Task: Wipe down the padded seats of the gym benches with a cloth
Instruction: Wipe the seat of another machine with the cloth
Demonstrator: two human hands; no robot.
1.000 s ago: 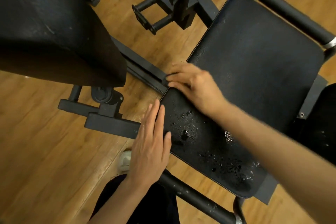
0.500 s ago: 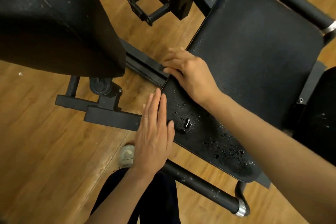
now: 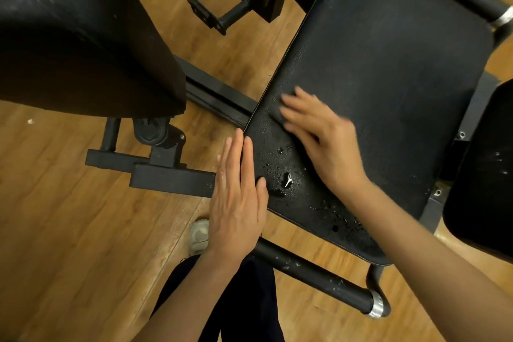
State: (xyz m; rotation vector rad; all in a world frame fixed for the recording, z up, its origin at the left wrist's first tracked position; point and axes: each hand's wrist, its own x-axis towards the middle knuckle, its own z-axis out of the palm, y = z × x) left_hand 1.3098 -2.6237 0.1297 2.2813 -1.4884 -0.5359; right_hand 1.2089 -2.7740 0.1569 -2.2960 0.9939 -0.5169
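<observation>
A black padded bench seat (image 3: 388,78) fills the middle and right of the view. Water drops (image 3: 286,183) bead on its near left part. My right hand (image 3: 324,141) lies on the pad, blurred by motion, and presses on a dark grey cloth (image 3: 273,114). Only a small patch of the cloth shows under the fingertips. My left hand (image 3: 238,197) is flat with its fingers straight and together. It rests against the seat's left edge and holds nothing.
A second black pad (image 3: 83,36) looms at the upper left and a third (image 3: 483,189) at the right edge. The black steel frame (image 3: 172,178) and a foam roller bar (image 3: 319,277) lie on the wooden floor (image 3: 69,230). My shoe (image 3: 198,233) is below the left hand.
My right hand has slid from the seat's left edge inward onto the pad, to the right. My left hand stays at the edge.
</observation>
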